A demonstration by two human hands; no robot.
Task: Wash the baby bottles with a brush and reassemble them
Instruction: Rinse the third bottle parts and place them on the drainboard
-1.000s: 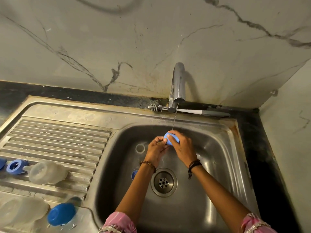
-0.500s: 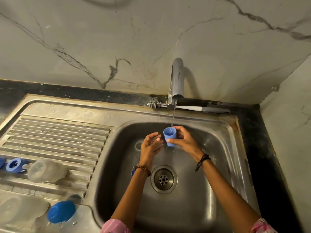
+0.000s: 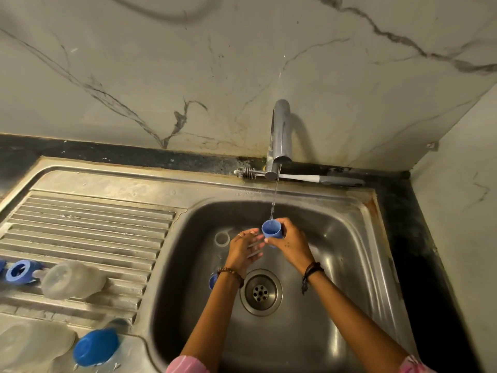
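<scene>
Under the tap (image 3: pixel 280 130), at 12 o'clock in the sink (image 3: pixel 349 265), the right hand (image 3: pixel 289 239) grips a blue cap (image 3: pixel 271 229) being rinsed. Left hand (image 3: pixel 243 249) open, empty; bottles (image 3: pixel 71 279) at 9 o'clock lie unassembled, so much seems left

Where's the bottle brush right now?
In the head view, the white-handled bottle brush lies flat on the back ledge of the steel sink, behind the chrome tap, bristles pointing left; neither hand touches it.

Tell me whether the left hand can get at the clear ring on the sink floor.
Probably yes: the left hand is open, and the clear ring lies uncovered just beside it.
</scene>
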